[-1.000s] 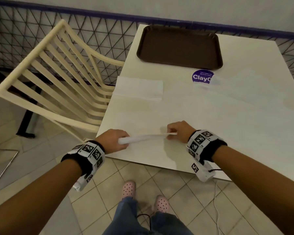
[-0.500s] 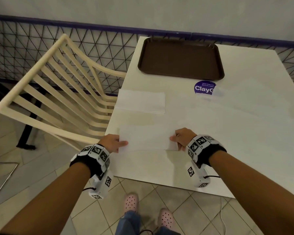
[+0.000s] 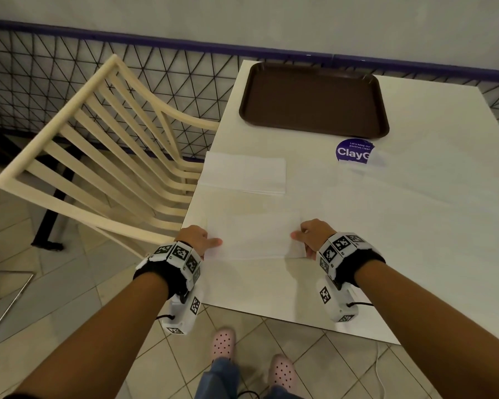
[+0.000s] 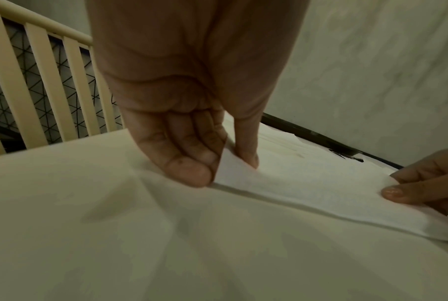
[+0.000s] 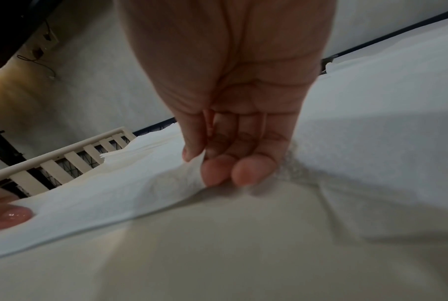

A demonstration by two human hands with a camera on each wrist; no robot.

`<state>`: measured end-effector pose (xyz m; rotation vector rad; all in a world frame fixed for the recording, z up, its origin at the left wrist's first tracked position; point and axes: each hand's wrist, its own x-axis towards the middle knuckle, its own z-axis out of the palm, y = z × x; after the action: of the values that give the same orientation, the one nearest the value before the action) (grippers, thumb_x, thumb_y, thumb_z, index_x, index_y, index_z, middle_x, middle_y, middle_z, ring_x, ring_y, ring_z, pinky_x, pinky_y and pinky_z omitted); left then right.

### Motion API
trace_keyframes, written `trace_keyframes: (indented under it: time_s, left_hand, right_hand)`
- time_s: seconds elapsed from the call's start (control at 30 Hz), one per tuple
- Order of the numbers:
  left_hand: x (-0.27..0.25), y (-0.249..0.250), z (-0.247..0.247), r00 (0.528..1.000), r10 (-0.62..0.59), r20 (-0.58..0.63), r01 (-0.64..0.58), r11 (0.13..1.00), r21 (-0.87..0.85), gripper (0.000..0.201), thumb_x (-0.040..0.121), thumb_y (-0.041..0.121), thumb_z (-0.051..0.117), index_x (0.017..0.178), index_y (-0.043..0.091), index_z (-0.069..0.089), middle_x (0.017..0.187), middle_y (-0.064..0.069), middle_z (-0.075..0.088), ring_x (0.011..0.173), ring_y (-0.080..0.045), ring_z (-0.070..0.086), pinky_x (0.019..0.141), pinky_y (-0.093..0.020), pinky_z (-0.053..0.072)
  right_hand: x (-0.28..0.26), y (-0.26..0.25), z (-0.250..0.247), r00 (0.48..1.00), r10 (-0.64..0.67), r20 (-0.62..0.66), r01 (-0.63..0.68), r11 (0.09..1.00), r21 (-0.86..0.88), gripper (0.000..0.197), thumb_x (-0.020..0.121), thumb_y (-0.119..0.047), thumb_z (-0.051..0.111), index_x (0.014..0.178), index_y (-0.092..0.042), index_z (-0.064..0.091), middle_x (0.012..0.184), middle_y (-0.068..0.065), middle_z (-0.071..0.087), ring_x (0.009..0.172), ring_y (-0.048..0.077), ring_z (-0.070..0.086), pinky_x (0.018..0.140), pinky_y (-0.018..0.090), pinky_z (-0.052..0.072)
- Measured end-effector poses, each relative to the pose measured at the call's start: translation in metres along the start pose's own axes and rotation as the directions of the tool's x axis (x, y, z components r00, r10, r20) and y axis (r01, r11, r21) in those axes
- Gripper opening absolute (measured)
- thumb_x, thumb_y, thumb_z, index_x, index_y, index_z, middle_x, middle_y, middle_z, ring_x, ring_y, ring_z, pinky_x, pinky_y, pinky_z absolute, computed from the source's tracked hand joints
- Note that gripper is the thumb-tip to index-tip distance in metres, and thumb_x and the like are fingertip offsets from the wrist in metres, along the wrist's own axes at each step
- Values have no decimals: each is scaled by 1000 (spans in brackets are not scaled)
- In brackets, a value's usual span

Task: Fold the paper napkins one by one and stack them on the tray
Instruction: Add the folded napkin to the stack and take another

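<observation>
Left hand (image 3: 195,240) and right hand (image 3: 311,234) each pinch an end of napkin (image 3: 254,237); tray (image 3: 314,100) at 12 o'clock empty; uneven pull risks a skewed crease or tear.

Napkin (image 3: 254,236) nearest; stack (image 3: 244,175) behind, tray (image 3: 314,100) apparently farthest.

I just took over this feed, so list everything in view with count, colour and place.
napkin: one, white, near table edge, an end pinched in each hand
napkin stack: one, white, left table edge, between the held napkin and the tray
tray: one, dark brown, far end of table, nothing on it
sticker: one, purple, round, just before the tray
table: one, cream
chair: one, cream, slatted, left of table
fence: black wire mesh, behind the chair
shoes: two, pink, on the tiled floor
left hand
right hand
</observation>
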<state>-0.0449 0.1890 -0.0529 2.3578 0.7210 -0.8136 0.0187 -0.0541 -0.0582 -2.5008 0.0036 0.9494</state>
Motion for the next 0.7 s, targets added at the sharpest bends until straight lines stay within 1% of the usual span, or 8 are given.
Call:
trace_keyframes:
  time_s: [0.17,0.33,0.4,0.43,0.47,0.53,0.63,0.7]
  left_hand:
    - [0,0,3,1000,9,-17,-8,999,39,50,89,43,55,57,13,32,58,-2,46,55,-15,45,56,-22,35]
    - [-6,4,5,999,18,-43,-13,995,100,45,91,43,52,62,12,36,61,-1,43,68,-22,49,70,-27,36]
    - [-10,7,5,998,33,-49,-26,990,135,37,93,41,50,81,6,52,75,-9,55,85,-29,55,75,-33,40]
    - [-12,8,6,998,36,-59,-27,989,148,41,94,40,49,98,1,57,92,-16,62,97,-32,57,82,-35,43]
    - [-13,9,6,996,40,-78,-27,988,155,46,94,40,48,109,-3,55,108,-19,62,106,-33,56,88,-36,43]
    - [-16,11,8,993,38,-108,-22,989,148,49,94,39,48,114,-5,52,118,-20,59,111,-33,55,91,-35,43]
    - [-16,10,11,991,25,-132,-13,995,95,45,94,37,50,114,-4,51,117,-20,59,109,-33,55,88,-35,44]
    - [-17,10,13,987,26,-158,-19,999,44,42,93,33,53,119,0,47,120,-18,57,110,-33,55,89,-36,44]
  right_hand:
    - [0,0,0,1000,13,-7,-13,1000,2,41,94,-24,53,58,-13,36,58,3,43,51,14,41,52,21,33]
    - [-1,-1,1,1000,20,-13,-19,1000,20,41,94,-24,53,58,-12,36,58,4,42,51,15,40,51,22,33]
    - [-1,-1,1,1000,25,-16,-24,999,21,40,94,-24,53,59,-13,36,58,4,41,51,15,40,52,22,33]
    - [0,-1,1,1000,26,-18,-26,999,22,40,94,-24,53,59,-13,36,58,4,41,51,15,40,52,22,33]
    - [0,-2,2,999,28,-19,-27,999,24,41,94,-24,53,59,-13,36,58,4,41,51,15,40,52,22,33]
    - [0,-2,2,999,34,-22,-34,999,25,40,94,-25,53,59,-13,36,59,4,41,52,17,42,52,22,34]
    - [1,-2,3,999,43,-28,-42,999,35,40,93,-25,54,59,-13,36,60,3,42,59,21,45,52,23,34]
    - [2,-2,4,998,47,-34,-45,998,42,40,93,-25,55,59,-13,36,60,3,41,59,21,45,53,23,35]
